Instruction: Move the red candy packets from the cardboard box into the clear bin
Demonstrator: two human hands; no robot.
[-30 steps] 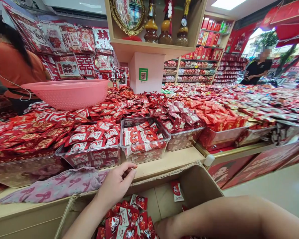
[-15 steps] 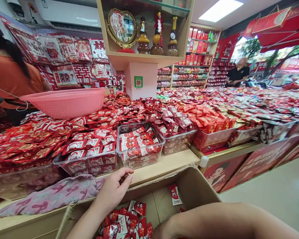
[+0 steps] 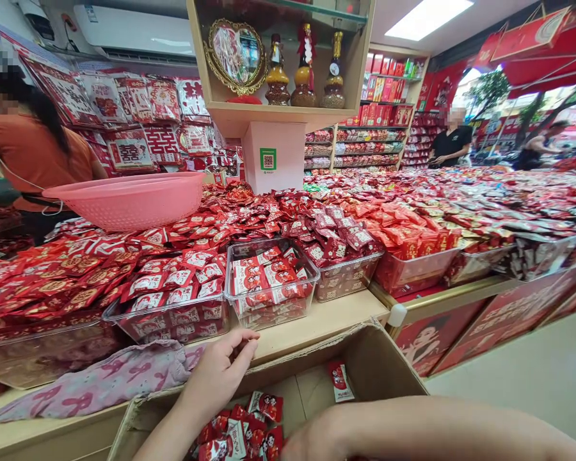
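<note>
My left hand (image 3: pixel 224 370) hovers at the cardboard box's (image 3: pixel 365 346) far rim, its fingers loosely curled in toward the thumb, with nothing showing between them. My right arm reaches across the box from the right. The right hand (image 3: pixel 310 438) is down inside it, smeared by motion, and its fingers are hidden below the picture edge. Small red and white candy packets (image 3: pixel 240 432) lie in a heap between my hands. A single packet (image 3: pixel 340 382) lies apart toward the far right of the box floor. Beyond stands a clear plastic bin (image 3: pixel 271 307) holding similar packets.
More clear bins of red packets (image 3: pixel 173 314) line the wooden counter (image 3: pixel 336 314). A pink patterned cloth (image 3: pixel 100 381) lies at left, and a pink basket (image 3: pixel 129 202) sits on the packets. A display shelf (image 3: pixel 278 115) overhangs the middle. One person (image 3: pixel 43 134) stands left, another (image 3: pixel 451 144) far right.
My right hand has shifted a little left and lower over the packets, and the forearm lies lower. My left hand stays almost in place. Another person has come into view outside at far right.
</note>
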